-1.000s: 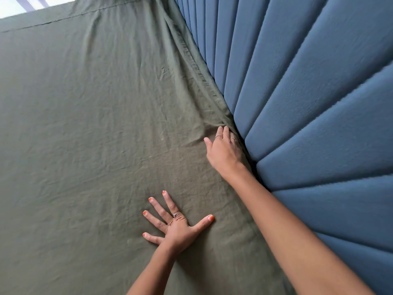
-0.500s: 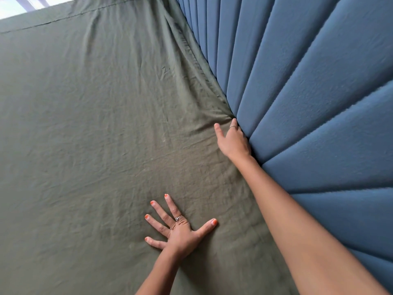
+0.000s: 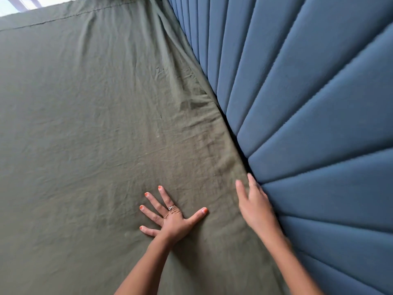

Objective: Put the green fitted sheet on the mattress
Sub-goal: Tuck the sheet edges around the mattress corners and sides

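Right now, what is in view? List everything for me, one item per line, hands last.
Green fitted sheet: one, olive green, spread over the mattress across the left and centre, creased, with bunched folds along its right edge.
Padded headboard: one, blue, vertical channels, along the right side, meeting the sheet's edge.
Window strip: one, bright white, top left corner beyond the sheet's far seam.
Ring: one, silver, on a left-hand finger.
Left hand: one, orange nails, fingers spread flat, pressing on the sheet at lower centre.
Right hand: one, blurred, fingers straight, at the seam between sheet and headboard.
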Action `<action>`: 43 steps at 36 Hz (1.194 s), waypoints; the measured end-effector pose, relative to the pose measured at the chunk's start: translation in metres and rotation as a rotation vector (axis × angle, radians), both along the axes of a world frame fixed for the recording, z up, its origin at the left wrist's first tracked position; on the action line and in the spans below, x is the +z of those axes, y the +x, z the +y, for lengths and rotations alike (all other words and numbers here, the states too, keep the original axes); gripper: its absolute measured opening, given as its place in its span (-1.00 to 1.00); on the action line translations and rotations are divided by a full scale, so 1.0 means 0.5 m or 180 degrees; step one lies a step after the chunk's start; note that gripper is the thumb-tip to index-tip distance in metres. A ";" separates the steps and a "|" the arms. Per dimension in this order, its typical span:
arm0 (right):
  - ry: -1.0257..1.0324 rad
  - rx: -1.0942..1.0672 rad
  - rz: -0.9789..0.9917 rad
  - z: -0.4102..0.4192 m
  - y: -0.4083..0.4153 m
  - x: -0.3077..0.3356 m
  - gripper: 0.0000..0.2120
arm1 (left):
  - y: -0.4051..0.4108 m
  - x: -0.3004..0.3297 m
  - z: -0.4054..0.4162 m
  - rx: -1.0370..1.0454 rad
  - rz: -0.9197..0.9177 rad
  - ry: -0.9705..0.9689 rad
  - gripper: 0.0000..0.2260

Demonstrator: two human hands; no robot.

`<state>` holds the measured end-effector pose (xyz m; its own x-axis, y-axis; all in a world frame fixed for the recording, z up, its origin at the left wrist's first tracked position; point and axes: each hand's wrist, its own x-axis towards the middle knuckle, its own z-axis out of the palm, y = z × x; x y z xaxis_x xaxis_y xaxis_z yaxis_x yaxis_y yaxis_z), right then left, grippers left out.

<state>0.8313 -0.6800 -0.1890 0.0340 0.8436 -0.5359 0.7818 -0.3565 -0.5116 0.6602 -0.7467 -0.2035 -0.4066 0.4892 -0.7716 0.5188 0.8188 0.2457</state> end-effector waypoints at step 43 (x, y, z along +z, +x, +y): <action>-0.0779 -0.0539 0.0514 -0.525 0.411 0.010 -0.49 | 0.453 0.034 -0.520 -0.2787 0.0645 0.1507 -0.52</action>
<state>1.0368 -0.9423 -0.1839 0.0607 0.6789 -0.7317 0.6168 -0.6018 -0.5073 0.8869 -1.0068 -0.1863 0.1397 0.9153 -0.3777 0.9575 -0.0277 0.2870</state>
